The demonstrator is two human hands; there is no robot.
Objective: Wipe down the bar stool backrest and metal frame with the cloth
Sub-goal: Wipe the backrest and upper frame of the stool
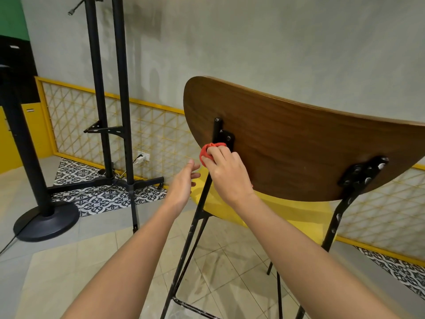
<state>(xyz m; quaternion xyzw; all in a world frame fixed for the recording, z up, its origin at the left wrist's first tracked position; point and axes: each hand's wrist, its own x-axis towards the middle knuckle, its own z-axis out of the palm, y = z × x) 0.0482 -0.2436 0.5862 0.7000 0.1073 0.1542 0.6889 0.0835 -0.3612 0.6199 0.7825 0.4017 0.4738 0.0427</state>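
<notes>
the right grip [226,176] was curled around the red cloth [206,152], pressing it against the left black upright of the metal frame [199,217], just below the bracket [227,137] on the wooden backrest [299,146]. the left grip [181,186] hovered just beside it, fingers straight and apart, holding nothing.

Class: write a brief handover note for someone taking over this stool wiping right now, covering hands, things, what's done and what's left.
Right hand grips the red cloth against the left frame post, just below its bracket.
Left hand is open beside that post, holding nothing.
The wooden backrest stands above the yellow seat.
Done: cannot tell from this view.
Left, probably: the rest of that post, the right post, the footrest bar.
</notes>
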